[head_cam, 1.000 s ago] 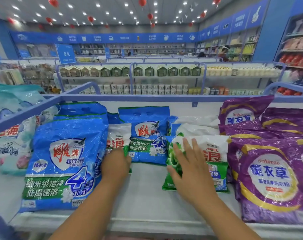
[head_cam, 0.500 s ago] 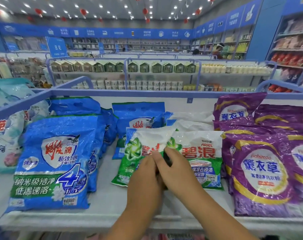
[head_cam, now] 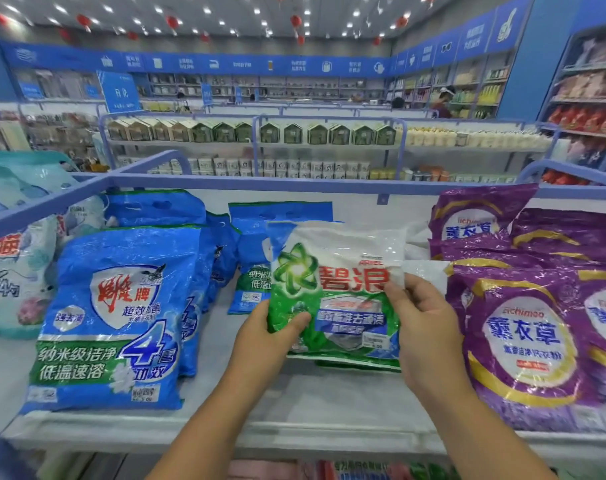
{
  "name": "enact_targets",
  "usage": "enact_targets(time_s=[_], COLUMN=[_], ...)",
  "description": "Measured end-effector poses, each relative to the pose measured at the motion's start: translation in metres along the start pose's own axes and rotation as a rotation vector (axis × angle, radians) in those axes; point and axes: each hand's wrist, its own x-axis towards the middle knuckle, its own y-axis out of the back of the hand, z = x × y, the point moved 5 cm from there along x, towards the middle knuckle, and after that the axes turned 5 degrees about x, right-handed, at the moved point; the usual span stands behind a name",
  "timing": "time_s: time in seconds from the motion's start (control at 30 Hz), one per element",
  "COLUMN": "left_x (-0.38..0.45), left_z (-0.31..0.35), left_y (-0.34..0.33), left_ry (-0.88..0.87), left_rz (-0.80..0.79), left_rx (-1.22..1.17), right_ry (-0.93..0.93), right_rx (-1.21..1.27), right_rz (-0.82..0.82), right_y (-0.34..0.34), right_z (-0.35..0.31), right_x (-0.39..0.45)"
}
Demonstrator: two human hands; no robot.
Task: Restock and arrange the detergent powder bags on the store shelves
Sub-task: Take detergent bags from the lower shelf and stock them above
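From the head view, the change is plain: a second ago my hands lay apart on two separate green-and-white plastic detergent bags, and half a second ago I had drawn them side by side. Now the front green-and-white Ariel bag (head_cam: 336,289) is stood up in front of me at about 12 o'clock on the white shelf deck (head_cam: 294,403), its lower edge near another bag of the same kind lying flat underneath.

My left hand (head_cam: 263,344) grips the bag's lower left corner, thumb curled over the front. My right hand (head_cam: 422,327) pinches its right edge, thumb on the face and fingers behind. Both hands are clenched on the same bag.

At 9 o'clock stands the large blue plastic detergent bag with the red logo (head_cam: 111,317), more blue bags behind it. At 3 o'clock sit the purple lavender detergent bags (head_cam: 526,334), just beside my right hand.

I judge that the green bags are being gathered into one stack in the gap between blue and purple; this one wants setting down squarely, face forward.
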Motion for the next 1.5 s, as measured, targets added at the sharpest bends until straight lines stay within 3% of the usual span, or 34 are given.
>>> enact_targets(time_s=[0.1, 0.2, 0.3, 0.4, 0.6, 0.73, 0.8, 0.87, 1.03, 1.17, 1.23, 1.37, 1.43, 1.5], left_x=[-0.006, -0.012, -0.012, -0.015, -0.019, -0.023, -0.027, -0.032, -0.051, -0.058, -0.052, -0.033, -0.025, -0.021], left_z=[0.015, 0.028, 0.041, 0.042, 0.01, 0.015, 0.023, 0.029, 0.021, -0.001, -0.015, -0.059, -0.075, -0.081], left_y=[-0.028, -0.057, -0.059, -0.058, -0.058, -0.05, -0.033, -0.009, 0.077, 0.158, 0.195, 0.244, 0.253, 0.254], left_ry=[-0.062, -0.024, -0.081, -0.097, 0.075, 0.05, 0.022, -0.056, -0.19, -0.218, -0.143, 0.162, 0.278, 0.271], left_rz=[-0.055, -0.143, -0.078, -0.09, -0.235, -0.169, -0.052, 0.087, 0.404, 0.63, 0.693, 0.587, 0.48, 0.413], left_rx=[-0.098, 0.026, 0.259, 0.349, 0.503, 0.556, 0.56, 0.571, 0.578, 0.643, 0.686, 0.538, 0.377, 0.293], right_ry=[0.026, 0.094, 0.129, 0.151, 0.274, 0.262, 0.37, 0.434, 0.335, 0.263, 0.166, -0.212, -0.25, -0.214], right_rx=[-0.143, -0.378, -0.481, -0.463, -0.987, -0.987, -1.014, -0.948, -0.78, -0.734, -0.68, -0.634, -0.657, -0.7], right_rz=[0.14, 0.194, 0.165, 0.128, 0.018, 0.014, -0.011, -0.135, -0.513, -0.603, -0.628, -0.691, -0.682, -0.616], right_y=[0.04, 0.064, 0.067, 0.066, 0.059, 0.056, 0.041, 0.016, -0.061, -0.117, -0.148, -0.209, -0.231, -0.242], right_z=[0.002, 0.003, 0.009, 0.008, 0.014, 0.003, -0.013, -0.022, 0.002, 0.021, 0.031, 0.06, 0.071, 0.079], right_x=[0.004, 0.01, 0.016, 0.016, 0.012, 0.007, -0.001, -0.012, -0.043, -0.073, -0.086, -0.106, -0.115, -0.117])
